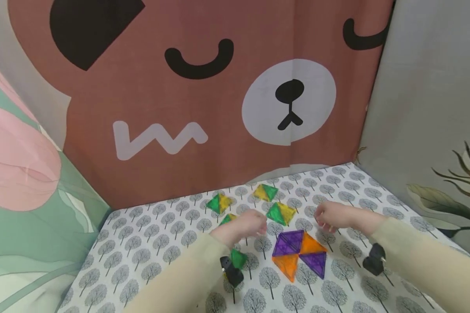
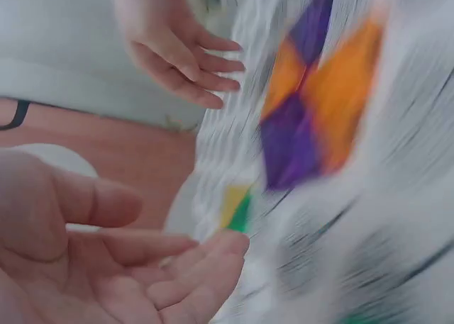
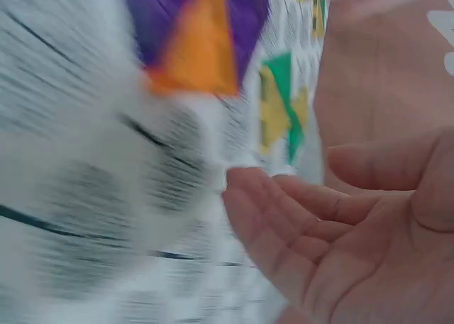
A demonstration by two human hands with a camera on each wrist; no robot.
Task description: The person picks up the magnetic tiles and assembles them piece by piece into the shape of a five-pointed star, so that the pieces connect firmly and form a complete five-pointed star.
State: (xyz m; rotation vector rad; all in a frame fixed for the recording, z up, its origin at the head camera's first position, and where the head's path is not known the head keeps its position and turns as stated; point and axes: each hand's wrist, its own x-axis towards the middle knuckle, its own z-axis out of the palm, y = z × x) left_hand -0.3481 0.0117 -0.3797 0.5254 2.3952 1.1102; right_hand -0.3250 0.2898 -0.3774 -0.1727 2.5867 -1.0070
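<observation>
Purple and orange triangles (image 1: 290, 243) lie together on the cloth in a ring with one gap at the front. My left hand (image 1: 250, 224) hovers up and left of them, my right hand (image 1: 330, 216) up and right. In the left wrist view my left hand (image 2: 142, 260) shows relaxed, slightly bent fingers and an empty palm. The right wrist view shows my right hand (image 3: 355, 232) likewise empty, fingers loosely extended. Between the hands, farther back, is a green and yellow diamond (image 1: 280, 213).
More green and yellow diamonds (image 1: 265, 192) (image 1: 219, 203) lie toward the back. A green piece (image 1: 238, 259) is partly behind the left wrist's black camera (image 1: 232, 271). Tree-patterned cloth (image 1: 141, 256) covers the surface, and printed curtains (image 1: 141, 174) stand behind and at both sides.
</observation>
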